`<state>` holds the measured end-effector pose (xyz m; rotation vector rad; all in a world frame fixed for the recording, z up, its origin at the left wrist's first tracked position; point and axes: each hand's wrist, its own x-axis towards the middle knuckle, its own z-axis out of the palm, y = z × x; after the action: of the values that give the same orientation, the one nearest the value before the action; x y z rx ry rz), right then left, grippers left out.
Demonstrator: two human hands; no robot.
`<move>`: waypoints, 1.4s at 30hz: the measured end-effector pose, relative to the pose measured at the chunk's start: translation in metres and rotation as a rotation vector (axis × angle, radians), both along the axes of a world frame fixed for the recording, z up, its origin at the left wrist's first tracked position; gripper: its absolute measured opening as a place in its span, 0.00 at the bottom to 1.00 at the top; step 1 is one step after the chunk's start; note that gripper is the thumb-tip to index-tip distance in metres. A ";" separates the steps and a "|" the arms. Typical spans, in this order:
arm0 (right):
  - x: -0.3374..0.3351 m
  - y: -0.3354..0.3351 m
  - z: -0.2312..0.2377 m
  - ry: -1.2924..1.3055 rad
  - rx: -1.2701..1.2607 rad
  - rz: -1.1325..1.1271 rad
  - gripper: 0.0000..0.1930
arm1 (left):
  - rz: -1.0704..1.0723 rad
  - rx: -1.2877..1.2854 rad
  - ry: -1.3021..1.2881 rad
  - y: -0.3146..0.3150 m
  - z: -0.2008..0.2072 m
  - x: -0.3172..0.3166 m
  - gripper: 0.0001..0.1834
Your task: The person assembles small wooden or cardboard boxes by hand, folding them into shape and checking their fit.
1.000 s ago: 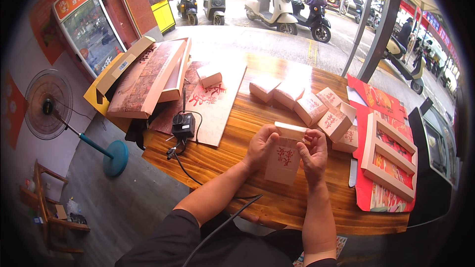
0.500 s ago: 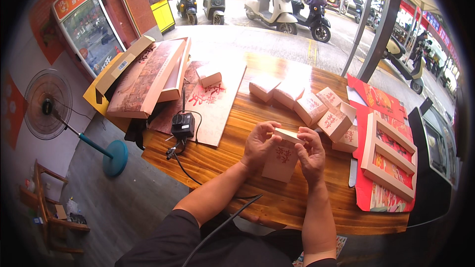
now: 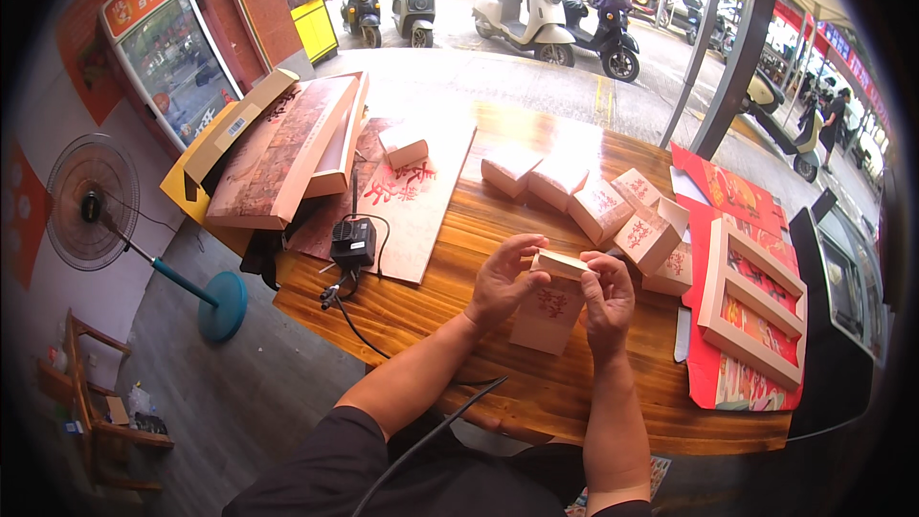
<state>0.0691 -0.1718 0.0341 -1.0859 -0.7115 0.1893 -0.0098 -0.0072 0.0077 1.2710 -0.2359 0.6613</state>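
Observation:
A small flat pale cardboard box [image 3: 548, 314] with red lettering is held upright over the wooden table, close to my body. My left hand [image 3: 505, 280] pinches its upper left corner between thumb and fingers. At the upper right corner, my right hand [image 3: 607, 303] grips it the same way. A narrow flap [image 3: 561, 263] along its top edge lies between the two thumbs, bent at an angle to the printed face. Just beyond my right hand stand several folded small boxes [image 3: 600, 211] of the same pattern, grouped together on the table.
At the left lie a large printed box [image 3: 287, 148] and a flat printed sheet [image 3: 436, 201] with one small box [image 3: 404, 147] on it. A black adapter [image 3: 354, 242] with cables sits nearby. Rightward, a cardboard divider frame [image 3: 756, 302] rests on red packaging [image 3: 704, 383]. A fan [image 3: 93, 206] stands left.
The flap at the box's top has tipped, so more of its face shows. Both hands have shifted very slightly, still gripping the box. A distant person has appeared at far right.

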 end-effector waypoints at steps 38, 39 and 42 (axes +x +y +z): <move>0.009 -0.003 -0.001 -0.305 -0.201 -0.097 0.11 | 0.048 0.083 0.067 0.001 -0.001 -0.001 0.08; 0.009 -0.003 -0.003 -0.260 -0.183 -0.064 0.12 | 0.037 0.043 0.074 -0.001 0.000 0.000 0.08; 0.008 -0.003 -0.001 -0.219 -0.205 -0.005 0.15 | 0.027 -0.056 0.108 -0.004 0.004 -0.001 0.07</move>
<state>0.0769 -0.1749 0.0326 -1.3178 -0.8992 0.1426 -0.0109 -0.0115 0.0115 1.2537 -0.1107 0.6166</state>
